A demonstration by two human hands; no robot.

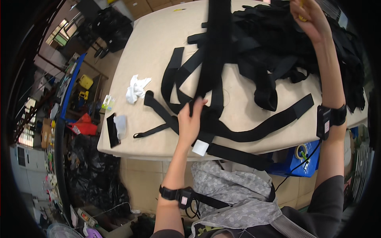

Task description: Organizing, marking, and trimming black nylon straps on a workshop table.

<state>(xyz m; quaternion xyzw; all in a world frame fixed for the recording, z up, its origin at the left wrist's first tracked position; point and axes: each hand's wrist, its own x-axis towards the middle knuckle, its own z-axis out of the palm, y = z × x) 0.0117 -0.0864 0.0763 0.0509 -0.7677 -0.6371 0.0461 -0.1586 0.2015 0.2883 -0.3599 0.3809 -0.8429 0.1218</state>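
Note:
My left hand grips a black fabric strap that runs up from it past the top of the picture. More black straps spread around it over the cream padded table, one with a white square patch. At the top right, my right hand is closed around a small yellow object, too hidden to identify. A pile of black webbing lies just below and beside that hand.
At the table's left are crumpled white cloth and a dark flat object. A blue bin with tape rolls sits below the front edge. Black bags, a red bag and a cluttered shelf stand along the left.

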